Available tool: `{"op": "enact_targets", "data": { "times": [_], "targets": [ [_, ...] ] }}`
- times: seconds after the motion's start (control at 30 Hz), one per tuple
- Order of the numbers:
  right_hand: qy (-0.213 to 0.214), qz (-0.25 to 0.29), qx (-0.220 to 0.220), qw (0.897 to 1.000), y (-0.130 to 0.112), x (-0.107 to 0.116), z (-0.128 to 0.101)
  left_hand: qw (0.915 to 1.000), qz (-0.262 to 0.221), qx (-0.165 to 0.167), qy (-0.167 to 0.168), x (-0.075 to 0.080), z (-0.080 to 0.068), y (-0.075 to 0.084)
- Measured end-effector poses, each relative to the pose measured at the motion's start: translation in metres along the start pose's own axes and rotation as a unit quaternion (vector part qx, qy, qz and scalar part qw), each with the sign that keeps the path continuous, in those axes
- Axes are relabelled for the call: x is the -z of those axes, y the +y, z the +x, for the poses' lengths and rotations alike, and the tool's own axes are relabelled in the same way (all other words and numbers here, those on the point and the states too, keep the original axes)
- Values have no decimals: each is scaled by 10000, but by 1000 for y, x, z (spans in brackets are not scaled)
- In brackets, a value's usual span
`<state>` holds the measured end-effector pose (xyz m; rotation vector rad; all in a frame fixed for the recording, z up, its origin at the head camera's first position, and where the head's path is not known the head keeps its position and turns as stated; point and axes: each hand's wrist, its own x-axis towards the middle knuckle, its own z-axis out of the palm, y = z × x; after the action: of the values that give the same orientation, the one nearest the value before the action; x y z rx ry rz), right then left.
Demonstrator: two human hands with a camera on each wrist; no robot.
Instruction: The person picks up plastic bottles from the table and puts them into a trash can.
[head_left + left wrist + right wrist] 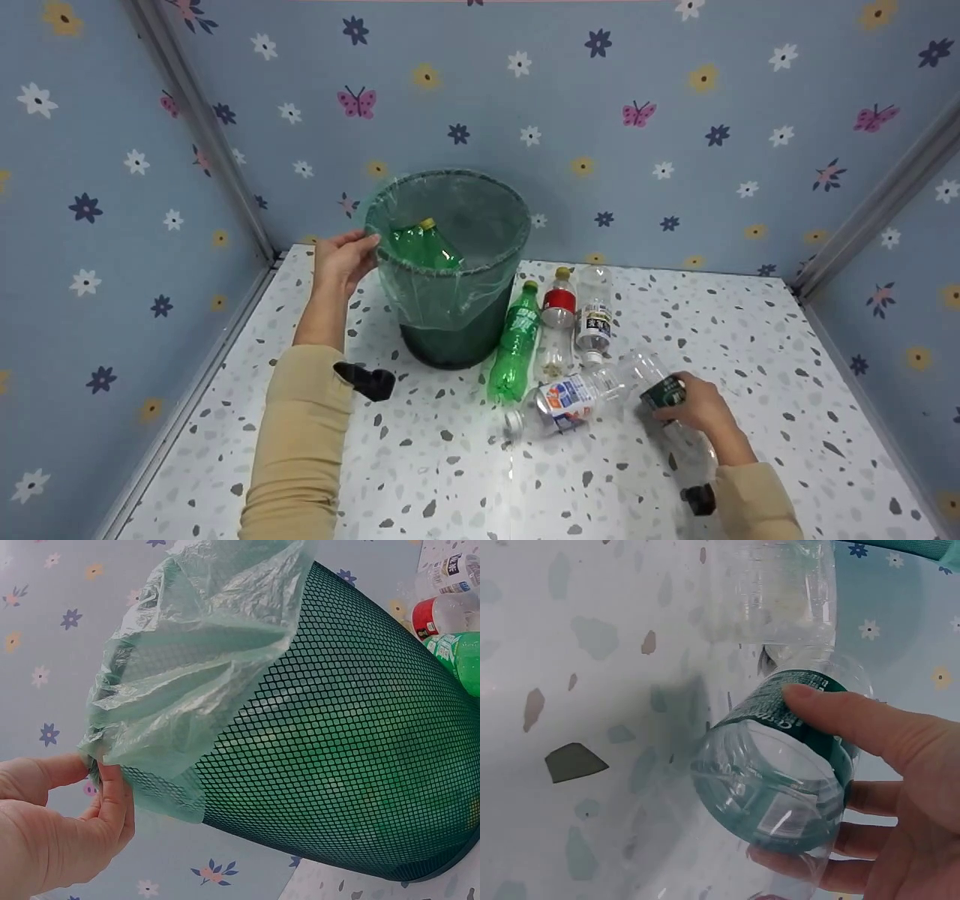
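right hand (694,405) around clear bottle (780,765)

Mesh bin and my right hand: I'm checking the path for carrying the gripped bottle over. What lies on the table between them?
In the head view, four bottles lie between mesh bin and right hand: green bottle, red-labelled bottle, white-labelled bottle, and a clear bottle nearest the hand.

The bin (450,300) stands at the back left of the table (750,465), a bottle (424,246) inside it. The left hand (343,259) holds its rim on the left side. Right of the bin lie three bottles (559,322) side by side — before them another bottle (574,397) lies crosswise. Further right, the right hand (694,405) grips a bottle (664,392) on the table.
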<state>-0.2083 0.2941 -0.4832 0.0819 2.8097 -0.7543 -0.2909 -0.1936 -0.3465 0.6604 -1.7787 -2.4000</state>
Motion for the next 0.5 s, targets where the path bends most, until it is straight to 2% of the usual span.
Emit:
{"op": "enact_targets", "data": {
  "times": [0.23, 0.5],
  "targets": [
    [103, -82, 350, 9993, -12, 11, 2, 10000, 20, 61, 39, 0, 0, 0],
    [413, -192, 925, 9947, -39, 31, 7, 9999, -7, 114, 55, 1, -1, 1]
  ]
}}
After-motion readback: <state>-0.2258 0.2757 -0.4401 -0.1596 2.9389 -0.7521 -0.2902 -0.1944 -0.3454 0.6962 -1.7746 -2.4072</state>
